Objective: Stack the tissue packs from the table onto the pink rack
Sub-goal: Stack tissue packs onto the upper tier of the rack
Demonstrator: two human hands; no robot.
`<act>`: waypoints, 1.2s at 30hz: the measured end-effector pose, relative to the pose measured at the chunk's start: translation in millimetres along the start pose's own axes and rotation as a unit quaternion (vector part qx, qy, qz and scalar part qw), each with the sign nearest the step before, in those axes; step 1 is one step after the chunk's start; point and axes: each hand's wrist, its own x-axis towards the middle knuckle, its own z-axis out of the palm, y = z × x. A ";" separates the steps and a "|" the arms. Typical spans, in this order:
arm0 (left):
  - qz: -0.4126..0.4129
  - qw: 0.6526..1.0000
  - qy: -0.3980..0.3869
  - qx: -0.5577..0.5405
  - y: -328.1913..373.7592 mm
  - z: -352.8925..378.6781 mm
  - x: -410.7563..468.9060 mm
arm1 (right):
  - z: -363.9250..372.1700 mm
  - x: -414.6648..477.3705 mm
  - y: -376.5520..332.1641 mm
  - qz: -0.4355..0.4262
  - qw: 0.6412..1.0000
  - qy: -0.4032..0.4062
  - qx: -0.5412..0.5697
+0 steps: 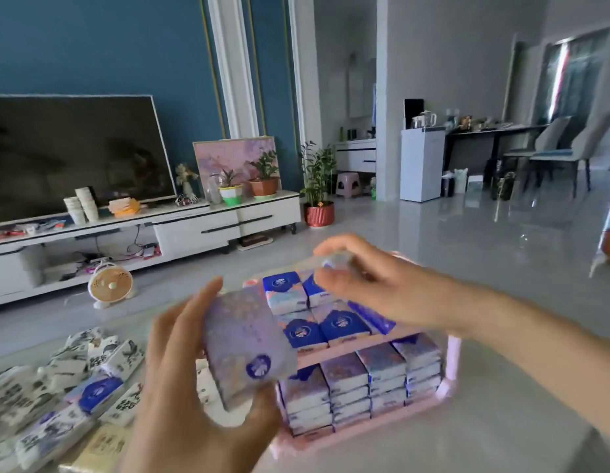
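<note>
Grip first: the left hand [180,387] clasps a lavender tissue pack [245,343], thumb along the pack's left edge and fingers under its near end, so the printed face looks up at the camera. The pack's long axis runs roughly away from the person, leaning a little left at its far end. It hangs in the air just in front of the left end of the pink rack [453,353], apart from it as far as I can judge. The rack stands on the worktop [501,438], to the right of and beyond that grip. Its lower shelf is filled with lavender stacks [361,387] several layers high. The top shelf carries a single layer of blue-and-pink packs [330,322] lying flat, their long axes also running away from the person. The right hand [375,288] hovers over the far right of that layer, its fingers curled about a pale smear; I cannot tell whether that is another pack or only blur. More packs lie in a loose pile [57,387] on the worktop at the left, well apart from the rack. The left hand is nearer the rack's left end, so the coming move probably needs little turning: carry the pack rightward and lay it flat in line with its neighbours. The held pack hides that end of the top shelf, so a free place there cannot be confirmed.
</note>
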 end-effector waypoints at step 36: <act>-0.151 0.851 -0.339 0.373 -68.6 115.8 99.5 | -30.6 102.2 125.4 0.017 0.959 0.033 -0.280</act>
